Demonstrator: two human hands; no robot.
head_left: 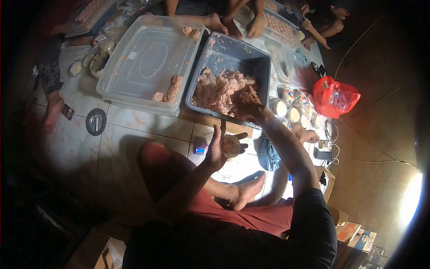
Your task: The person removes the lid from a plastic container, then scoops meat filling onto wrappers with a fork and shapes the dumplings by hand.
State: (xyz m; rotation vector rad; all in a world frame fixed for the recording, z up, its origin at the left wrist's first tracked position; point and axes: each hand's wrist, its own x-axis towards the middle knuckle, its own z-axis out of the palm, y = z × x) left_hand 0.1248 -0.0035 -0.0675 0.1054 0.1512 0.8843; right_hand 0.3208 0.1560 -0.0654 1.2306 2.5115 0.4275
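Note:
My left hand (218, 150) is held above the floor in front of my lap, its fingers spread, with a round pale wrapper (231, 146) resting against the palm and fingers. Some pinkish filling shows on the wrapper. My right hand (250, 105) reaches into a grey tub (190, 96) at its near right side, its fingers in or against the pink minced mixture (217, 89); what they grip is hidden. Left of the tub, a clear plastic tray (130, 58) holds several filled pieces (174, 88) along its right side.
Stacked round wrappers (293, 114) and a red plastic bag (333, 96) lie right of the tub. A black round lid (96, 122) and a small blue-labelled item (199, 147) are on the floor. Other people sit across the tubs, one hand (257, 24) visible.

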